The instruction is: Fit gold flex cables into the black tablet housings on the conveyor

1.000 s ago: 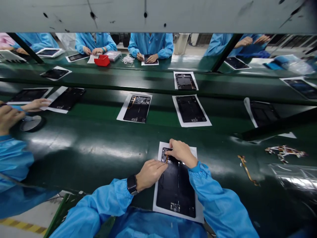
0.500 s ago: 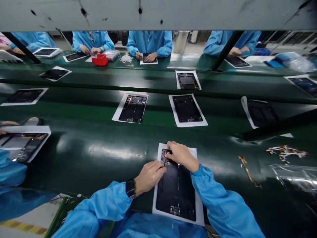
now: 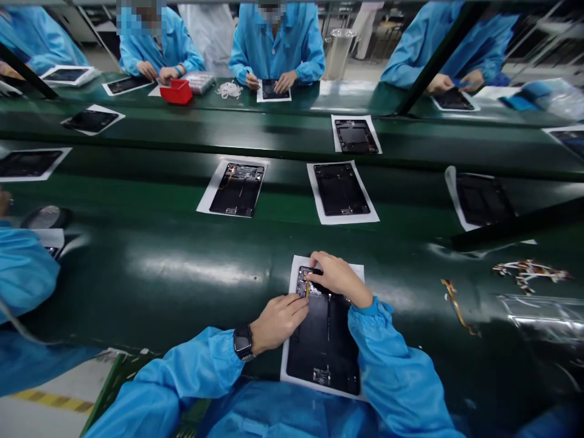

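Observation:
A black tablet housing (image 3: 326,340) lies on a white sheet (image 3: 286,359) right in front of me, its metal-and-circuit end pointing away. Over that end, a thin orange flex cable (image 3: 307,288) runs upright between my fingertips. My right hand (image 3: 336,280) pinches the cable's upper part from above and hides the housing's far right corner. From the left, my left hand (image 3: 281,317) closes its fingers on the cable's lower end. The exact contact there is hidden.
Another flex cable (image 3: 457,309) lies to the right, near a pile of flex cables (image 3: 531,272) and a clear plastic tray (image 3: 542,311). Ahead, several housings on sheets lie on the green belt (image 3: 283,182). A co-worker's sleeve (image 3: 27,264) is at left; others sit opposite.
My view has tilted up a little. Both hands stay at the housing's far end, and the cable now shows straighter between them. At left, the co-worker's sleeve and housing have shifted.

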The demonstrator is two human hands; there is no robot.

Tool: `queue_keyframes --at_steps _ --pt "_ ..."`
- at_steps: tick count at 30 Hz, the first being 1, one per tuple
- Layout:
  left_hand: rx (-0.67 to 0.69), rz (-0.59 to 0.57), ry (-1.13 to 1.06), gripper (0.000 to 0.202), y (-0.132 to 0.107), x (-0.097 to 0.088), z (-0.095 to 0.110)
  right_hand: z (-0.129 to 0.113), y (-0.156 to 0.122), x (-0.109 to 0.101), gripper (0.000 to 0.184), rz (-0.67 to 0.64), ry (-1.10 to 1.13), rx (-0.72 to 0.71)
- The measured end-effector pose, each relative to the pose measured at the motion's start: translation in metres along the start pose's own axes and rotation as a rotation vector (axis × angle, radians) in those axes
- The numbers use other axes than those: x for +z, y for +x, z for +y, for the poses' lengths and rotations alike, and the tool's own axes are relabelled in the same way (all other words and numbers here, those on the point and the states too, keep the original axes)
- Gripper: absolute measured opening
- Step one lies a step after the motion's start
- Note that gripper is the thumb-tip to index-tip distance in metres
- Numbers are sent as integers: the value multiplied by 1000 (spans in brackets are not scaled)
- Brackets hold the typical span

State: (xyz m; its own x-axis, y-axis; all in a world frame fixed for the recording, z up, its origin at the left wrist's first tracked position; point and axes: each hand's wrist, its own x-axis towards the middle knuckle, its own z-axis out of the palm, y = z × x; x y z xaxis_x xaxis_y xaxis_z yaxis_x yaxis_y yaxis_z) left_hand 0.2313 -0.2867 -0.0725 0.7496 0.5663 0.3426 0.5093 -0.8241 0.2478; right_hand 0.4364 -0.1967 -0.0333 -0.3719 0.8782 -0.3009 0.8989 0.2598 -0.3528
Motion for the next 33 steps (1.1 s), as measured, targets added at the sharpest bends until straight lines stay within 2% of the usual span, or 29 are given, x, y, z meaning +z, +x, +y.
queue_keyframes --at_steps 5,14,22,28,31,33 --pt "23 -67 78 24 1 0 4 2 0 4 24 19 12 -1" --pt "47 -115 112 22 1 -1 7 2 0 4 24 41 38 3" --pt "62 -100 133 22 4 -3 6 4 0 6 22 52 57 2" --pt "77 -210 139 16 6 -7 8 5 -1 7 23 64 47 2" --pt "71 -197 109 15 7 -9 7 4 1 7 24 68 51 6" --pt "42 -171 34 22 8 -11 3 4 1 7 22 66 71 9"
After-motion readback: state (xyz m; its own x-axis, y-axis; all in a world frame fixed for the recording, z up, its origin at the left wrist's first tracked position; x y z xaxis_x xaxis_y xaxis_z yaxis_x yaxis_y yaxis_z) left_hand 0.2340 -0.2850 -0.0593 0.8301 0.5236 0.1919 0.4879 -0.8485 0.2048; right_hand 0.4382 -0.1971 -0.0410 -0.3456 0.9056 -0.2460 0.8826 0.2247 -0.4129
